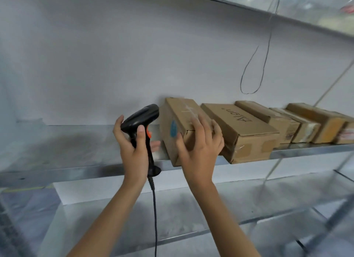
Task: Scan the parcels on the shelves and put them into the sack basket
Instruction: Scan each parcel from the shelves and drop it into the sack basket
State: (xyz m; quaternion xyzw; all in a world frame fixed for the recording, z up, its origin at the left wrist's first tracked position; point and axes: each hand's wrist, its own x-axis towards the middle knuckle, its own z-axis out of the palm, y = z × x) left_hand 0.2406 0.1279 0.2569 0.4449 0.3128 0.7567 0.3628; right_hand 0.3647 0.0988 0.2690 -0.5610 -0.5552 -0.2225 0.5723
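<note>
Metal shelf (76, 141): carries a row of cardboard parcels along its right part. Leftmost parcel (178, 120): brown, blue mark on its side, front end overhanging the shelf edge; touching the next parcel (239, 128), printed "Alon", to its right. Right hand (199, 147): fingers curled over the leftmost parcel's front end, gripping it. Left hand (132, 140): just left of that parcel, wrapped round the handle of a black scanner (140, 118) with orange trigger. Scanner cable (155, 209): hangs below the shelf.

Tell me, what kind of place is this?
Probably a parcel depot or stockroom: taped cardboard parcels stand in a row on a bare metal shelf, and the left hand holds a corded barcode scanner.
</note>
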